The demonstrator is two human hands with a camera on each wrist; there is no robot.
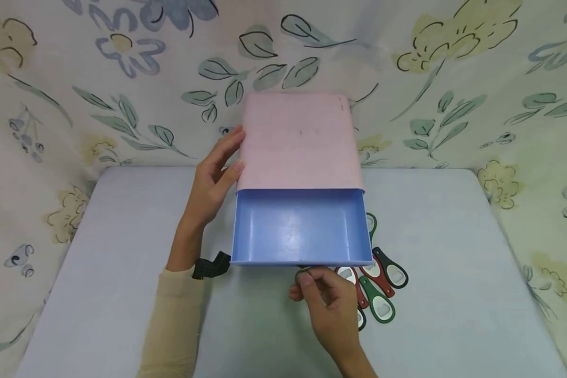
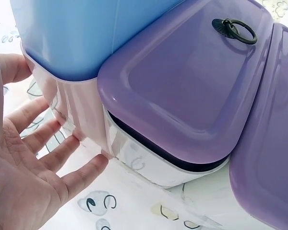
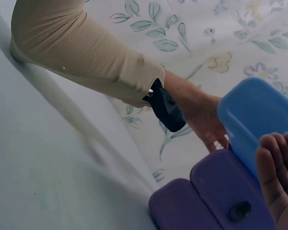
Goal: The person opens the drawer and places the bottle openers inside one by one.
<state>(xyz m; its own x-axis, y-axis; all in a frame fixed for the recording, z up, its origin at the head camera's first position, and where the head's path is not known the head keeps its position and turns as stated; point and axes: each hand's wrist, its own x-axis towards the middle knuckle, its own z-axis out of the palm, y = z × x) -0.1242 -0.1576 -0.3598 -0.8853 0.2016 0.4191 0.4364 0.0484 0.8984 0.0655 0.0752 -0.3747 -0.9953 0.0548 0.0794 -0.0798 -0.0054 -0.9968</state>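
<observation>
A small chest of drawers with a pink top (image 1: pixel 302 142) stands on the table, its blue top drawer (image 1: pixel 302 226) pulled well out with nothing inside it. My right hand (image 1: pixel 333 310) pinches the ring handle (image 1: pixel 303 274) at that drawer's front. Along the chest's left side rests my left hand (image 1: pixel 212 181), its fingers spread and fairly straight in the left wrist view. Below the blue drawer are purple drawers (image 2: pixel 182 91); the upper purple one has a dark ring handle (image 2: pixel 242 32) and stands slightly out. In the right wrist view the blue drawer (image 3: pixel 264 120) juts toward my right hand.
To the right of the drawer, several loop-ended tools with red, green and black handles, including a green one (image 1: pixel 379 302), lie on the white table (image 1: pixel 453 273). Some are partly hidden under the drawer. Flower-printed cloth (image 1: pixel 382 31) hangs behind and at both sides.
</observation>
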